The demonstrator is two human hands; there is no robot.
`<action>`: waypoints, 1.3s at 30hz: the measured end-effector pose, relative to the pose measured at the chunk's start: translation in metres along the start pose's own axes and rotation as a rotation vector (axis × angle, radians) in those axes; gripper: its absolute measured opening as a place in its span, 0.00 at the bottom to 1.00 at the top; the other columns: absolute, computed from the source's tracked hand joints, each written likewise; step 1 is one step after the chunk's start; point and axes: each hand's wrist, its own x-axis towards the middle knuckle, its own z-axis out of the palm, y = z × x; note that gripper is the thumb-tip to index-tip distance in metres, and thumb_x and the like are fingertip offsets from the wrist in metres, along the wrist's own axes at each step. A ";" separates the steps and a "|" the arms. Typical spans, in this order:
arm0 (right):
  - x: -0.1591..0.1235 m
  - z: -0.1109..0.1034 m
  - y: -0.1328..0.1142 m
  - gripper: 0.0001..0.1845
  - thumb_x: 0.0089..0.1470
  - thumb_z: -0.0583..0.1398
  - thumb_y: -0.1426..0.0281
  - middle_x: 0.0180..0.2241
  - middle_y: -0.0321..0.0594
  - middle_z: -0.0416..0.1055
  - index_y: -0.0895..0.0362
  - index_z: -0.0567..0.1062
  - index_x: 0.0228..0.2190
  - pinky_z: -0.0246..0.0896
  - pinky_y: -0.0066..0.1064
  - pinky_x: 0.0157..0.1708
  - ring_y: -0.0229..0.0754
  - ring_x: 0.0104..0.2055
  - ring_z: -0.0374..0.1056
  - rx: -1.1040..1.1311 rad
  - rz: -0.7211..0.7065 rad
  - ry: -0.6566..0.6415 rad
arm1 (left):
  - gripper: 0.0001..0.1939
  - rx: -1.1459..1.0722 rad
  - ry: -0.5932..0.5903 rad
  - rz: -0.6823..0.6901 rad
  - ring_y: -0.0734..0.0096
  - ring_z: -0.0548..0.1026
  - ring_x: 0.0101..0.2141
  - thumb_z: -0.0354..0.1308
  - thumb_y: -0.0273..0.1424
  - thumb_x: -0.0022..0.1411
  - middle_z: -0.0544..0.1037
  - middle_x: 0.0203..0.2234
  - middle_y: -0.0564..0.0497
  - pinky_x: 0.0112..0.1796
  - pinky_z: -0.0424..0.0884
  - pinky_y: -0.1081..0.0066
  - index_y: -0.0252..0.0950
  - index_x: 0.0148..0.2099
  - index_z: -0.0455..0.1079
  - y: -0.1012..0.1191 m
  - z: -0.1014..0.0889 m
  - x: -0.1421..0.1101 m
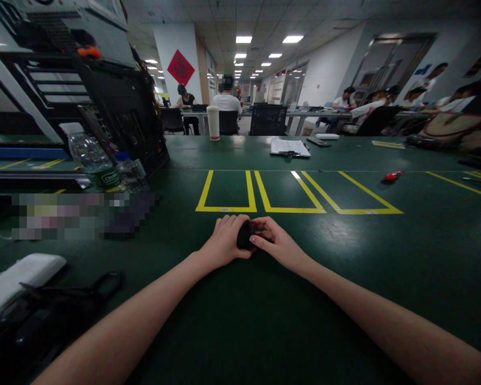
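Observation:
Between my two hands is a small black object (245,235) with a rounded outline, in the middle of the view; its kind I cannot make out. My left hand (226,240) wraps around it from the left, thumb below and fingers over the top. At its right side, my right hand (279,243) pinches the edge with thumb and fingertips. Both hands are low over the green table (240,321), just on the near side of the yellow tape outlines (226,209). Part of the object is hidden by my fingers.
A clipboard with paper (289,147), a white tumbler (213,123) and a red-handled tool (393,176) are farther back. Plastic bottles (90,155) stand left beside an opened computer case (120,101). A white power strip (28,278) and black bag-like item (44,315) lie near left. People sit beyond.

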 end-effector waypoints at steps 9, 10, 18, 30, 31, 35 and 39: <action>-0.002 -0.002 -0.001 0.10 0.52 0.59 0.71 0.39 0.36 0.64 0.53 0.65 0.38 0.63 0.38 0.44 0.41 0.44 0.66 0.033 -0.069 -0.046 | 0.29 -0.018 0.004 0.017 0.59 0.66 0.39 0.63 0.34 0.46 0.68 0.40 0.48 0.40 0.62 0.62 0.38 0.49 0.56 0.000 -0.001 0.000; -0.002 -0.002 -0.001 0.10 0.52 0.58 0.70 0.39 0.36 0.64 0.53 0.65 0.38 0.64 0.38 0.43 0.41 0.44 0.66 0.035 -0.060 -0.042 | 0.29 -0.023 0.006 0.020 0.60 0.66 0.39 0.63 0.35 0.46 0.68 0.40 0.48 0.40 0.62 0.62 0.38 0.49 0.56 0.000 0.000 0.000; -0.003 -0.002 -0.006 0.12 0.53 0.57 0.71 0.42 0.38 0.65 0.54 0.64 0.41 0.62 0.41 0.47 0.42 0.46 0.64 -0.021 -0.033 -0.067 | 0.27 -0.071 -0.028 -0.010 0.59 0.66 0.41 0.63 0.34 0.48 0.67 0.41 0.49 0.42 0.62 0.60 0.40 0.49 0.56 0.002 -0.004 0.000; 0.000 0.000 0.001 0.13 0.52 0.58 0.69 0.42 0.38 0.65 0.53 0.65 0.41 0.63 0.40 0.45 0.43 0.46 0.65 -0.017 -0.037 0.009 | 0.28 -0.053 -0.010 -0.008 0.58 0.66 0.41 0.63 0.35 0.47 0.68 0.41 0.48 0.41 0.62 0.60 0.39 0.49 0.56 0.002 -0.002 0.001; 0.000 0.000 0.001 0.13 0.52 0.58 0.69 0.42 0.39 0.65 0.54 0.65 0.41 0.62 0.41 0.46 0.43 0.46 0.65 -0.023 -0.031 0.004 | 0.28 -0.042 -0.002 -0.008 0.58 0.66 0.41 0.63 0.35 0.46 0.68 0.41 0.48 0.41 0.62 0.60 0.39 0.48 0.56 0.002 -0.002 0.001; 0.000 -0.002 0.001 0.12 0.51 0.59 0.70 0.41 0.38 0.66 0.54 0.65 0.39 0.62 0.40 0.46 0.42 0.45 0.65 -0.002 -0.061 -0.058 | 0.29 -0.038 -0.018 -0.005 0.59 0.66 0.40 0.64 0.33 0.46 0.68 0.41 0.47 0.40 0.62 0.61 0.37 0.49 0.56 0.002 -0.003 0.001; 0.000 -0.002 0.002 0.10 0.51 0.59 0.69 0.39 0.36 0.65 0.53 0.65 0.38 0.64 0.39 0.43 0.42 0.43 0.67 0.026 -0.073 -0.038 | 0.28 -0.054 -0.035 -0.004 0.59 0.66 0.41 0.63 0.34 0.47 0.68 0.41 0.48 0.41 0.62 0.61 0.38 0.49 0.56 0.002 -0.005 0.000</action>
